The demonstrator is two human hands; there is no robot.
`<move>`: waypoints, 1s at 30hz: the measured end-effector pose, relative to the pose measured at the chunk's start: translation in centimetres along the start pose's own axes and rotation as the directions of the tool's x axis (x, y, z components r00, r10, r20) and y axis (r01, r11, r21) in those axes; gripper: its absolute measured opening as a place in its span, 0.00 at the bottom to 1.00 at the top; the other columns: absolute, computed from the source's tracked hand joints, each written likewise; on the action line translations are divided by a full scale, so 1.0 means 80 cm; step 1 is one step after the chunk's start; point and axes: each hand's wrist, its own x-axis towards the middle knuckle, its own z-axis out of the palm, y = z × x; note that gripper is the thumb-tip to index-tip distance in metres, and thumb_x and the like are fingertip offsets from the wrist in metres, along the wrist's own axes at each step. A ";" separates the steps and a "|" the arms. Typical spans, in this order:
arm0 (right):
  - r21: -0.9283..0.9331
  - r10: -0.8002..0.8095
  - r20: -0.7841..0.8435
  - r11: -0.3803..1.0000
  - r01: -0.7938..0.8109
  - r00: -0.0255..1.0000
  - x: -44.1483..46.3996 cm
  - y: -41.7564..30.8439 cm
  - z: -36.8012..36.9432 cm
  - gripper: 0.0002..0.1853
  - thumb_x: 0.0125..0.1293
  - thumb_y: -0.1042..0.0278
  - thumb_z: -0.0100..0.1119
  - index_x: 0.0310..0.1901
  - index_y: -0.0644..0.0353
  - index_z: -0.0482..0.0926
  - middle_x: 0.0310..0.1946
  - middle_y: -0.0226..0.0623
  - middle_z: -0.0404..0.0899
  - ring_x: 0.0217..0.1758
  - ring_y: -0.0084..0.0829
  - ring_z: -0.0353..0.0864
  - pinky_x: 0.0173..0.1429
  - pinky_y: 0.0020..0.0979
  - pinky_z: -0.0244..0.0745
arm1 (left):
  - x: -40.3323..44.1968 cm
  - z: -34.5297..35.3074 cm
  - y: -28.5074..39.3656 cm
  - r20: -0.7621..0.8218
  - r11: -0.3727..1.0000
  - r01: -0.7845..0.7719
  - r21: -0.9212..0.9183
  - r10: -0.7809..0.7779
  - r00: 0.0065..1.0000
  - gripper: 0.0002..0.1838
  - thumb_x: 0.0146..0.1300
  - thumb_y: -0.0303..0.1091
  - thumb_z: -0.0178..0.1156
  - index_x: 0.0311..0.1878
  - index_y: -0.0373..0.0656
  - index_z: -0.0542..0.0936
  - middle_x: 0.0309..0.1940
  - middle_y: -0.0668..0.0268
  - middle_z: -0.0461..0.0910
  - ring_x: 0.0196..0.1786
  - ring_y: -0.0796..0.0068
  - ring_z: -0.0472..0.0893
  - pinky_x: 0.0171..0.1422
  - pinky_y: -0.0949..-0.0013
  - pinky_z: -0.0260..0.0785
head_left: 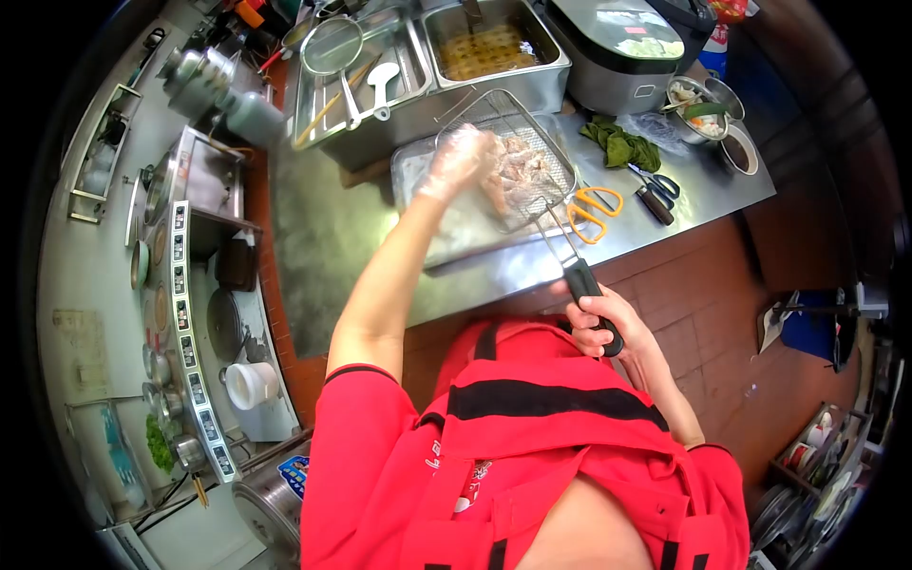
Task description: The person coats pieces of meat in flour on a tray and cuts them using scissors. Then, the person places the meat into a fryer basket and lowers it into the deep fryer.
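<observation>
My right hand (603,325) is wrapped round the black handle (586,290) of a rectangular wire frying basket (556,152). The basket rests over a shallow metal tray (446,249) on the steel worktable. Inside it lie pale raw meat pieces (521,176), which look coated. My left hand (463,161), in a clear plastic glove, is at the basket's left side with its fingers curled against the meat. Its fingertips are partly hidden. Orange-handled scissors (591,217) lie right beside the basket, near its handle.
Behind the tray stand a pan with a strainer (332,47) and white spoon (382,87), a pan of brownish liquid (484,52) and a rice cooker (617,47). Leafy greens (619,144), dark-handled scissors (657,182) and bowls (698,114) sit right. A stove (185,313) is left.
</observation>
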 end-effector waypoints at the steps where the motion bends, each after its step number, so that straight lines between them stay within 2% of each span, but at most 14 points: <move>1: -0.002 0.001 -0.005 1.000 -0.001 1.000 -0.001 -0.001 0.001 0.21 0.72 0.66 0.50 0.63 0.64 0.66 0.22 0.24 0.60 0.14 0.15 0.59 0.18 0.24 0.59 | 0.002 0.001 0.008 0.078 0.999 -0.012 0.050 0.008 0.997 0.13 0.56 0.36 0.66 0.43 0.41 0.84 0.40 0.49 0.83 0.48 0.51 0.82 0.54 0.54 0.76; 3: -0.003 -0.001 -0.010 1.000 0.001 1.000 -0.001 -0.002 0.006 0.21 0.72 0.66 0.51 0.63 0.64 0.66 0.22 0.24 0.59 0.14 0.15 0.59 0.18 0.24 0.58 | 0.000 0.001 0.035 0.235 0.988 -0.044 0.148 0.008 0.972 0.12 0.55 0.36 0.65 0.40 0.40 0.84 0.38 0.51 0.84 0.47 0.56 0.85 0.51 0.56 0.78; 4: -0.003 -0.006 -0.008 1.000 0.006 1.000 -0.002 -0.003 0.010 0.22 0.72 0.66 0.51 0.63 0.64 0.66 0.23 0.24 0.59 0.14 0.15 0.58 0.18 0.23 0.58 | 0.001 0.000 0.060 0.305 0.963 0.028 0.267 -0.112 0.946 0.14 0.56 0.39 0.64 0.40 0.39 0.84 0.41 0.53 0.84 0.47 0.57 0.85 0.49 0.56 0.78; 8: -0.002 -0.004 -0.004 1.000 0.004 1.000 -0.001 -0.003 0.019 0.22 0.71 0.66 0.52 0.64 0.63 0.66 0.23 0.24 0.59 0.14 0.14 0.58 0.18 0.23 0.56 | -0.007 0.054 0.058 0.137 0.905 -0.041 0.424 -0.019 0.990 0.14 0.56 0.40 0.61 0.40 0.41 0.85 0.40 0.52 0.84 0.43 0.57 0.86 0.45 0.59 0.80; 11: 0.013 -0.005 0.003 1.000 0.005 1.000 -0.003 -0.006 0.029 0.22 0.71 0.66 0.52 0.64 0.63 0.66 0.23 0.24 0.59 0.15 0.14 0.58 0.18 0.22 0.56 | 0.001 0.072 0.042 0.128 0.890 0.027 0.455 -0.095 0.987 0.15 0.57 0.41 0.61 0.40 0.40 0.85 0.38 0.53 0.84 0.42 0.58 0.86 0.45 0.58 0.80; 14: 0.025 -0.010 0.027 1.000 0.010 1.000 -0.001 -0.004 0.025 0.22 0.71 0.66 0.52 0.64 0.63 0.66 0.24 0.24 0.59 0.15 0.14 0.58 0.18 0.22 0.56 | 0.009 0.027 0.036 0.237 0.949 0.036 0.313 -0.115 0.965 0.16 0.58 0.45 0.62 0.39 0.41 0.85 0.36 0.55 0.84 0.41 0.59 0.86 0.46 0.58 0.79; 17: 0.013 -0.012 -0.010 1.000 0.013 1.000 0.003 -0.002 0.023 0.22 0.72 0.66 0.52 0.64 0.63 0.66 0.23 0.24 0.58 0.15 0.15 0.58 0.18 0.23 0.56 | 0.009 0.011 0.014 0.062 0.972 -0.032 0.234 0.018 0.998 0.18 0.60 0.50 0.63 0.38 0.43 0.85 0.36 0.56 0.84 0.41 0.60 0.86 0.47 0.57 0.79; 18: 0.022 -0.012 -0.002 1.000 0.012 1.000 0.005 -0.001 0.022 0.22 0.72 0.66 0.52 0.64 0.63 0.66 0.23 0.24 0.58 0.15 0.15 0.58 0.18 0.23 0.55 | 0.015 0.003 0.012 0.138 0.994 0.043 0.104 -0.057 0.989 0.24 0.55 0.54 0.68 0.41 0.41 0.83 0.41 0.52 0.83 0.44 0.51 0.83 0.50 0.53 0.75; 21: 0.041 -0.005 0.025 0.999 0.004 1.000 0.010 0.001 0.018 0.22 0.72 0.66 0.52 0.64 0.63 0.66 0.23 0.24 0.58 0.15 0.15 0.58 0.18 0.23 0.55 | 0.012 -0.005 0.028 0.238 0.996 -0.037 0.076 0.018 0.971 0.26 0.55 0.56 0.69 0.43 0.42 0.84 0.41 0.52 0.83 0.45 0.52 0.83 0.51 0.53 0.75; 22: 0.048 -0.002 0.035 0.999 0.000 0.999 0.011 0.001 0.017 0.22 0.72 0.66 0.52 0.64 0.63 0.65 0.23 0.24 0.58 0.15 0.15 0.58 0.18 0.23 0.55 | 0.011 0.001 0.024 0.376 0.997 -0.039 0.065 0.012 0.927 0.25 0.55 0.56 0.69 0.44 0.43 0.85 0.39 0.53 0.83 0.45 0.53 0.83 0.52 0.54 0.74; 25: 0.044 -0.003 0.045 0.999 0.001 0.999 0.010 0.000 0.016 0.22 0.71 0.66 0.52 0.64 0.63 0.65 0.24 0.24 0.59 0.15 0.15 0.58 0.18 0.23 0.56 | -0.001 -0.035 0.043 0.498 0.997 0.061 0.050 -0.077 0.864 0.23 0.56 0.55 0.68 0.44 0.44 0.86 0.40 0.53 0.84 0.46 0.54 0.83 0.53 0.55 0.75; 26: 0.041 -0.003 0.044 0.999 0.001 0.999 0.009 0.001 0.016 0.22 0.71 0.66 0.52 0.64 0.63 0.65 0.24 0.24 0.59 0.15 0.15 0.58 0.18 0.23 0.56 | -0.003 -0.018 0.011 0.401 0.997 -0.034 -0.067 0.058 0.914 0.21 0.57 0.52 0.67 0.43 0.44 0.86 0.43 0.54 0.85 0.45 0.53 0.83 0.53 0.54 0.75; 29: 0.029 0.004 0.028 1.000 -0.005 1.000 0.009 0.001 0.018 0.22 0.71 0.66 0.52 0.64 0.63 0.65 0.24 0.25 0.59 0.15 0.15 0.58 0.18 0.23 0.56 | -0.002 -0.032 -0.005 0.278 0.989 0.130 0.064 -0.143 0.950 0.19 0.58 0.49 0.66 0.44 0.44 0.86 0.45 0.54 0.85 0.47 0.52 0.83 0.54 0.54 0.76; 30: 0.031 0.004 0.029 0.999 -0.005 1.000 0.009 0.001 0.018 0.23 0.71 0.66 0.52 0.64 0.63 0.65 0.24 0.25 0.59 0.15 0.15 0.59 0.18 0.23 0.56 | -0.002 -0.044 0.006 0.252 0.971 0.186 0.147 -0.219 0.943 0.19 0.59 0.48 0.65 0.46 0.45 0.86 0.45 0.54 0.84 0.50 0.52 0.82 0.56 0.54 0.76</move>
